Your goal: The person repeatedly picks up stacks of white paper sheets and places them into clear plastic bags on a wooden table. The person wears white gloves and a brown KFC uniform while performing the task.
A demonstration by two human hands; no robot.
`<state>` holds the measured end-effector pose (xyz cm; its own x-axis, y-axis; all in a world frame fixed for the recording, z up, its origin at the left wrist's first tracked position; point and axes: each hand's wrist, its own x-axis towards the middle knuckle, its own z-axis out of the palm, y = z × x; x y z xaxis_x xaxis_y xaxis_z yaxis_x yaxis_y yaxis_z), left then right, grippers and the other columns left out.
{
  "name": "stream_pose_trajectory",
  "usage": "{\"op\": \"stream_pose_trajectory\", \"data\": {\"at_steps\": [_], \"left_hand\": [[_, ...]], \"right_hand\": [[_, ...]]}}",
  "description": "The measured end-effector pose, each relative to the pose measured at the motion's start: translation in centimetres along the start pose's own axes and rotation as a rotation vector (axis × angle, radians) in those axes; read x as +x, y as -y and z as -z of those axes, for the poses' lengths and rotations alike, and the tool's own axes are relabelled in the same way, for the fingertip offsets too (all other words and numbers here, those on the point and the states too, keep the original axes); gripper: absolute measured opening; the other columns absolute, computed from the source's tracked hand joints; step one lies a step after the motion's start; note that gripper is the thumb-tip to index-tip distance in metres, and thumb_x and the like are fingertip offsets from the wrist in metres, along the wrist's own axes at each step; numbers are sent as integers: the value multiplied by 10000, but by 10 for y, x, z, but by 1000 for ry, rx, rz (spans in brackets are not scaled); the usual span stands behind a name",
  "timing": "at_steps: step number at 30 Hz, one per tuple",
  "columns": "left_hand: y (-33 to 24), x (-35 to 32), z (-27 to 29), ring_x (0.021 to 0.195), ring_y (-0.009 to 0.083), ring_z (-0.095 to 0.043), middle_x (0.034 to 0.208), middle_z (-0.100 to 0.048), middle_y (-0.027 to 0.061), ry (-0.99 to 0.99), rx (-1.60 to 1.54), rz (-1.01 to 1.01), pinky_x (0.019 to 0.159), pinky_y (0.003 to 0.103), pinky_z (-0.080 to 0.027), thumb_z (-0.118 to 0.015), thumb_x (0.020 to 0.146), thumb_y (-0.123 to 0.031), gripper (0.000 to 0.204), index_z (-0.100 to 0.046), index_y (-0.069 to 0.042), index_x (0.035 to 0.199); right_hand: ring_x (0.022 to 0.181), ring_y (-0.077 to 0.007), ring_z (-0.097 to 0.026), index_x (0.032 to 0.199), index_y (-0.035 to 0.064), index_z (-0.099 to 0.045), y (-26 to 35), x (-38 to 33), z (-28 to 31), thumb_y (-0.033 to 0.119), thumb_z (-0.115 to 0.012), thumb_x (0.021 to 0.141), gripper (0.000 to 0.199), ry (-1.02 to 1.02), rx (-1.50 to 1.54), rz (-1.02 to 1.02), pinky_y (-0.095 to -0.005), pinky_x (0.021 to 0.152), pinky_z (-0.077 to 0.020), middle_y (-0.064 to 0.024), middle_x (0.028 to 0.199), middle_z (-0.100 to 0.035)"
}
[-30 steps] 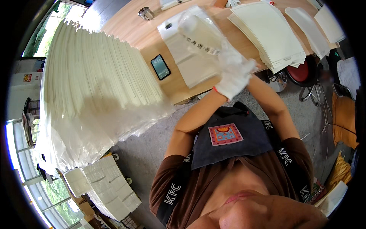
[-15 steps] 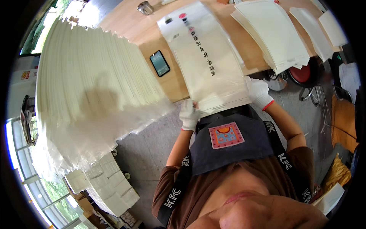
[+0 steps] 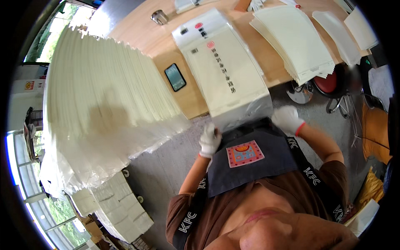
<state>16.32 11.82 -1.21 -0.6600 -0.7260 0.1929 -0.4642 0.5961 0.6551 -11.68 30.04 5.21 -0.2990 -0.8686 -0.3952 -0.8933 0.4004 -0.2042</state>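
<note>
A stack of cream paper sheets or envelopes [image 3: 225,71] with dark and red print lies lengthwise inside a clear plastic bag [image 3: 246,114]. The bag's loose near end reaches past the table edge and sags in front of my apron. At its near left corner is my left hand [image 3: 209,139], in a white knit glove, with the fingers curled in. Whether film is pinched between them is hidden. Beside the near right corner, my right hand [image 3: 286,119], gloved in white with a red cuff, is smeared by motion. Its grip cannot be made out.
A tall plastic-wrapped pile of cream paper [image 3: 100,96] stands at left. A phone [image 3: 175,77] and a metal cup [image 3: 159,17] lie on the wooden table [image 3: 189,100]. More fanned paper stacks [image 3: 293,41] are at right, above a red stool [image 3: 326,84].
Both hands have drawn back toward my body, the right one also slightly outward. The bag's clear end now hangs loose beyond the paper, where both hands were at the near edge before.
</note>
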Motion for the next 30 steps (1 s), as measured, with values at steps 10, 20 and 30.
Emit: {"op": "stream_pose_trajectory", "data": {"at_steps": [10,20,30], "left_hand": [[47,39,-8,689,190,-560,774,-590,107,488,-268,512,676,303,-468,-587,880,-355,380,-577,20,940],[-219,106,216,748,284,-599,796,-601,105,2,189,-492,615,359,-471,-604,817,-108,63,-605,-81,874],[-220,75,475,1036,251,-561,1134,-575,167,-1024,287,-297,802,303,-498,-491,901,-93,305,-517,42,1173]], "right_hand": [[807,-168,-616,1116,23,-594,-39,89,-56,342,-460,928,393,-10,1390,-212,-301,688,-488,-91,966,-642],[1192,-165,-484,1330,-9,-408,77,117,23,299,-565,917,539,336,2118,490,-345,1007,-393,-96,1308,-503],[475,-117,-490,613,124,-541,270,153,356,477,-539,885,446,-80,1307,1078,-303,436,-389,-9,562,-540]]}}
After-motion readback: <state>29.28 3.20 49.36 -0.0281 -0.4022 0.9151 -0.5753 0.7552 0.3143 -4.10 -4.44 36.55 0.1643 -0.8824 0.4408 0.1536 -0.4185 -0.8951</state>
